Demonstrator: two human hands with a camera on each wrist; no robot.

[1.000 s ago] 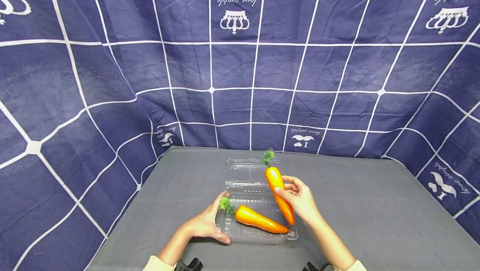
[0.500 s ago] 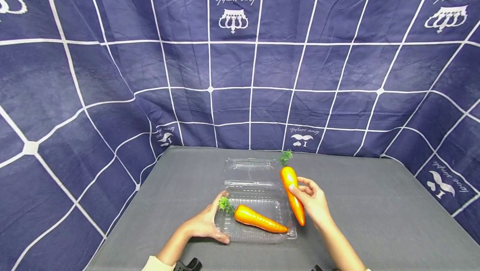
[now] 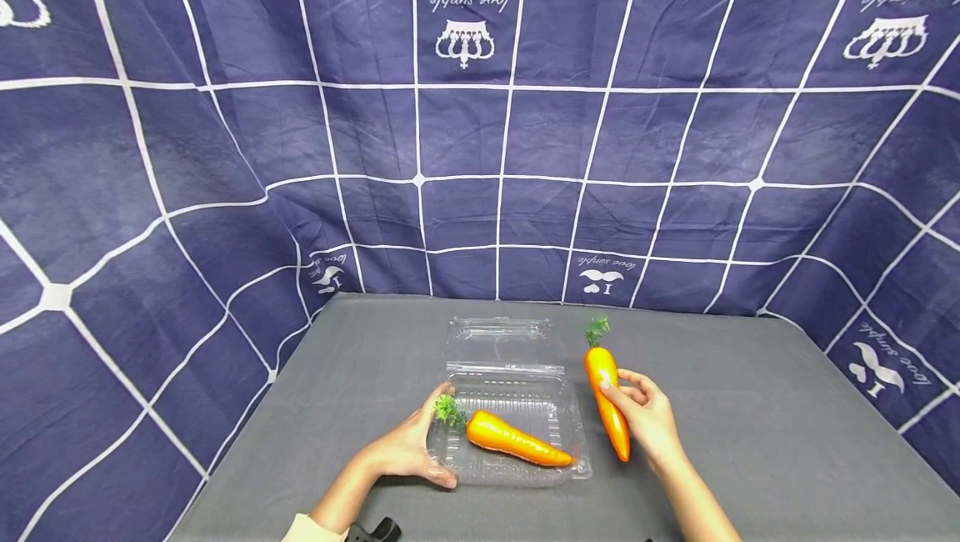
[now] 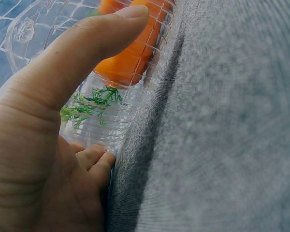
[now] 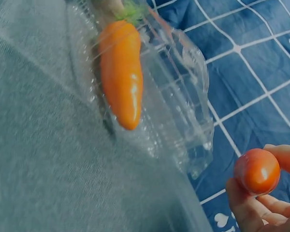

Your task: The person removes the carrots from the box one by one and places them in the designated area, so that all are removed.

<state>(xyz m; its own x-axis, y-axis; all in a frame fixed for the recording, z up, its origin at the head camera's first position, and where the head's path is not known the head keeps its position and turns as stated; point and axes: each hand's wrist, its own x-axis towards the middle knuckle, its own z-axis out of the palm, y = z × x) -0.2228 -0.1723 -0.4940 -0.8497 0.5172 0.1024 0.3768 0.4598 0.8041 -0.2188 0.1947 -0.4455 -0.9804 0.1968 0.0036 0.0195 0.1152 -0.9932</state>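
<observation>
A clear plastic clamshell box (image 3: 525, 398) stands with its lid (image 3: 501, 343) folded back behind it. My left hand (image 3: 405, 449) grips the left end, thumb (image 4: 101, 41) along the near side and fingers at the far corner. Inside lies an artificial-looking orange carrot (image 3: 516, 440), its green top against the left wall. To the right of the box, my right hand (image 3: 649, 421) pinches a second carrot (image 3: 602, 371) between thumb and fingers, leafy end away from me. Its tip (image 5: 257, 171) shows in the right wrist view. Whether this carrot touches the table I cannot tell.
A grey cloth covers the table (image 3: 750, 409). Behind it and at both sides hangs a blue curtain (image 3: 555, 133) with white grid lines. A dark wrist strap (image 3: 378, 530) sits at the left sleeve.
My right hand has carried its carrot from above the box's right side out to the right and slightly nearer. The box, the carrot inside and my left hand have stayed put.
</observation>
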